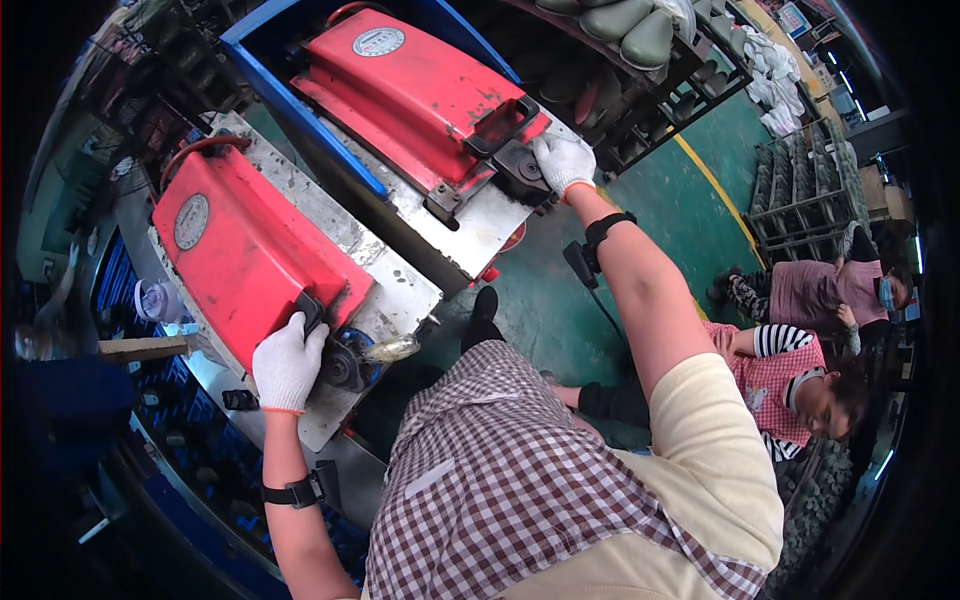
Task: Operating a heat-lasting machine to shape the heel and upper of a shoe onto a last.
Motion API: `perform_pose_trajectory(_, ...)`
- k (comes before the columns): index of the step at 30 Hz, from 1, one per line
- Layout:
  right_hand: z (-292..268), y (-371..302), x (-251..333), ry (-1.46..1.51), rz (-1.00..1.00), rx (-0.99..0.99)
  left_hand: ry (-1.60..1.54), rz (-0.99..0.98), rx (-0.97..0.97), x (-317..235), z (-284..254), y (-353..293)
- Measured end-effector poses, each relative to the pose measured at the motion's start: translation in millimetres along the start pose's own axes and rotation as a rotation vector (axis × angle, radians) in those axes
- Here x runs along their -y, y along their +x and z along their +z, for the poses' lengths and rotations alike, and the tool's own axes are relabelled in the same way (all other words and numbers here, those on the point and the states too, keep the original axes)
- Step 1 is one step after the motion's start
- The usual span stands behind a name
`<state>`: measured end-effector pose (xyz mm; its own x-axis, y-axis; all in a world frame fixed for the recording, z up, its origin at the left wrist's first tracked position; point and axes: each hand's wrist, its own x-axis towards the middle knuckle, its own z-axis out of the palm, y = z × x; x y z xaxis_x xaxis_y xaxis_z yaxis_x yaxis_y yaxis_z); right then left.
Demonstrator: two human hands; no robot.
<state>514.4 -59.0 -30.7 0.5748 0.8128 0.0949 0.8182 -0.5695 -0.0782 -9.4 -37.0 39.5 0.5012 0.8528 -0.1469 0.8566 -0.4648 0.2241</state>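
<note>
My left hand [288, 362], in a white knitted glove, is closed round the black handle [311, 309] at the front end of a red machine cover [250, 258]. Beside that hand, a round black knob [345, 366] and a clear wrapped piece [391, 348] sit on the machine's front. Farther right, my gloved right hand [564, 162] is at the outer side of a black clamp block [522, 172] on a second machine. Its fingers are curled, and what they hold is partly hidden. The second red cover [420, 85] lies lowered, with its own black handle [505, 128].
Blue frame sides [330, 145] flank the second machine. Behind it, a dark rack [690, 95] carries green shoe forms [648, 40]. On the right are two people in checked aprons, one close to my right arm [785, 390]. A yellow line [715, 185] crosses the green floor.
</note>
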Motion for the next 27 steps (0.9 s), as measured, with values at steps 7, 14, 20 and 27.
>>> perform_pose_trajectory(7, 0.8, 2.2, -1.6, 0.057, 0.007, -0.017, -0.019, -0.025, 0.01, -0.9, 1.3, 2.3)
perform_pose_trajectory(14, 1.7, 1.2, -0.1, 0.069, 0.002, -0.056, -0.005, -0.059, 0.041, 0.1, 1.3, 1.3)
perform_pose_trajectory(20, 5.5, 2.2, -2.6, 0.074, -0.011, -0.084, -0.01, 0.002, -0.038, 1.8, 4.3, 0.5)
perform_pose_trajectory(27, 10.3, 4.5, -4.1, 0.072, -0.012, -0.122, -0.007, 0.01, -0.068, 1.8, 6.2, 2.2)
